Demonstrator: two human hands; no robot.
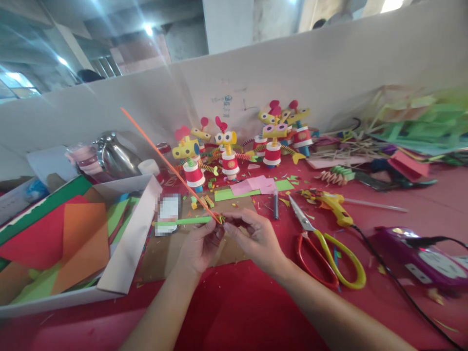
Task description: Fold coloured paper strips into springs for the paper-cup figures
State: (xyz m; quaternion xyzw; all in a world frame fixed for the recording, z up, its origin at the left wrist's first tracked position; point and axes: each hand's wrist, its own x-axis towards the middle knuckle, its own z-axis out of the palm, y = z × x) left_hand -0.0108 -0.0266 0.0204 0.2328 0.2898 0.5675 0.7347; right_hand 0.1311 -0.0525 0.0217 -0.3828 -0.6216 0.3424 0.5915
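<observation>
My left hand (203,244) pinches the crossing ends of an orange paper strip (161,152) and a green paper strip (192,221). From the pinch, the orange strip slants up to the left and the green one lies nearly level to the left. My right hand (255,235) meets the left at the crossing, its thumb and fingers closed on the small folded part of the strips. Both hands are over a brown cardboard sheet (161,261). Just behind them lie short folded paper springs (208,201), and fingers hide part of the fold.
Paper-cup figures (229,163) stand at the back. On the right lie scissors (310,234), a yellow glue gun (338,207) and a purple power strip (420,256). A white box (126,248) of coloured paper sits left, near a phone (168,214). Paper scraps litter the red table.
</observation>
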